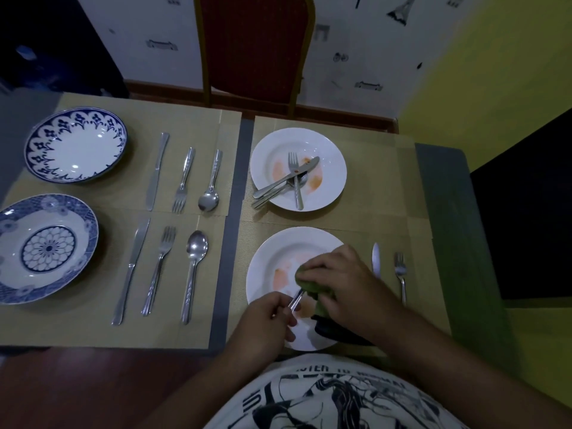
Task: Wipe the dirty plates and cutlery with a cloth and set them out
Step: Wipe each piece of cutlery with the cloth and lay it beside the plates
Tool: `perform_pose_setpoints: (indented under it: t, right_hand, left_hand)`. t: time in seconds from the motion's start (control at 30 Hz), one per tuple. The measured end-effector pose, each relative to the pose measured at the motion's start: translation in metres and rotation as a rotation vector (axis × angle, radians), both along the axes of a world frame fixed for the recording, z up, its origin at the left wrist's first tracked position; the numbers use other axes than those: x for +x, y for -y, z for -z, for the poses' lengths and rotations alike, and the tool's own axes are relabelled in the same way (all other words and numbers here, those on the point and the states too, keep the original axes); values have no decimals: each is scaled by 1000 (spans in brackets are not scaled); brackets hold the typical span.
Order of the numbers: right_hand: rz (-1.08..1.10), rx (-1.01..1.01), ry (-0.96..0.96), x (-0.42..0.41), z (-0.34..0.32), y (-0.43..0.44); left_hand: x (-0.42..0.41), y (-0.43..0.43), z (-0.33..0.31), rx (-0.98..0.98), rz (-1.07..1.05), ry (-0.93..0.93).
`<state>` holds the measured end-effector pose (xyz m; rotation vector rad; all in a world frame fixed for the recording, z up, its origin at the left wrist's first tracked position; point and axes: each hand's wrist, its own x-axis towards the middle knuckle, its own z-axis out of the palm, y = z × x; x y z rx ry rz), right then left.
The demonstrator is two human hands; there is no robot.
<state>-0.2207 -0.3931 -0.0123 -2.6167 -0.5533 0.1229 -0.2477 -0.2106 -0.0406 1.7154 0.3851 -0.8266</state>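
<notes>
A white plate (272, 261) smeared with orange stains lies right in front of me. Over it my left hand (266, 317) pinches the handle of a piece of cutlery (297, 298); its head is hidden inside the green cloth (312, 287). My right hand (343, 280) grips that cloth around the cutlery's end. Farther back stands a second stained white plate (331, 168) with a knife, fork and spoon (291, 178) piled on it. A knife (375, 258) and a fork (400, 270) lie on the mat right of the near plate.
On the left mats are two blue-patterned plates (75, 144) (46, 247), each with a knife, fork and spoon laid beside it. A red chair (253, 48) stands beyond the table. The table's front edge is near my body, with a dark object at the right.
</notes>
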Motion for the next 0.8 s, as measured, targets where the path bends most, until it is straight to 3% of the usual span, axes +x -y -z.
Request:
perform_pose_setpoints:
  t: [0.1, 0.17, 0.27, 0.37, 0.47, 0.63, 0.8]
  right_hand:
    - [93, -135, -62, 8, 6, 1]
    - [170, -96, -164, 17, 20, 13]
    - [197, -20, -124, 15, 19, 22]
    - [36, -41, -10, -3, 3, 7]
    - [-103, 46, -75, -6, 13, 6]
    - [224, 16, -178, 19, 31, 29]
    - [252, 118, -112, 11, 22, 41]
  left_hand:
    - [-5, -3, -3, -11, 8, -15]
    - [-10, -4, -4, -24, -11, -58]
    - [-14, -1, -2, -49, -80, -122]
    - [-9, 3, -3, -60, -140, -115]
    - [-8, 5, -8, -42, -96, -32]
    - [-16, 6, -5, -58, -172, -68]
    - [-18, 17, -1, -30, -322, -92]
